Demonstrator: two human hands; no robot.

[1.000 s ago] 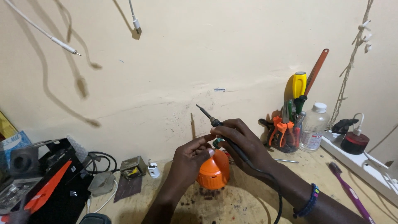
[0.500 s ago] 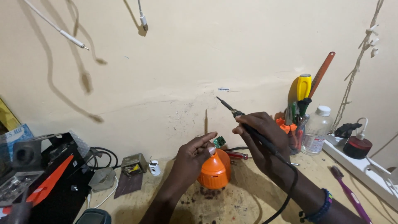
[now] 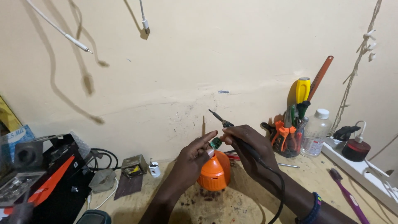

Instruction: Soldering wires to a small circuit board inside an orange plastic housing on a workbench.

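My left hand (image 3: 191, 159) pinches a small green circuit board (image 3: 215, 143) just above an orange bulb housing (image 3: 213, 172) that stands on the wooden bench. My right hand (image 3: 248, 149) grips a black soldering iron (image 3: 226, 123) like a pen, its thin tip pointing up and left toward the wall, clear of the board. The iron's black cable (image 3: 278, 191) runs down past my right wrist. The fingertips of both hands meet at the board.
A cup of pliers and screwdrivers (image 3: 290, 132) and a clear plastic bottle (image 3: 314, 132) stand at the right by the wall. A white power strip (image 3: 365, 174) and purple toothbrush (image 3: 346, 195) lie far right. Black equipment, cables and a small transformer (image 3: 133, 166) sit left.
The soldering iron has come back left and down from its raised position, and my right hand has closed in beside my left at the circuit board. The view shifted slightly.
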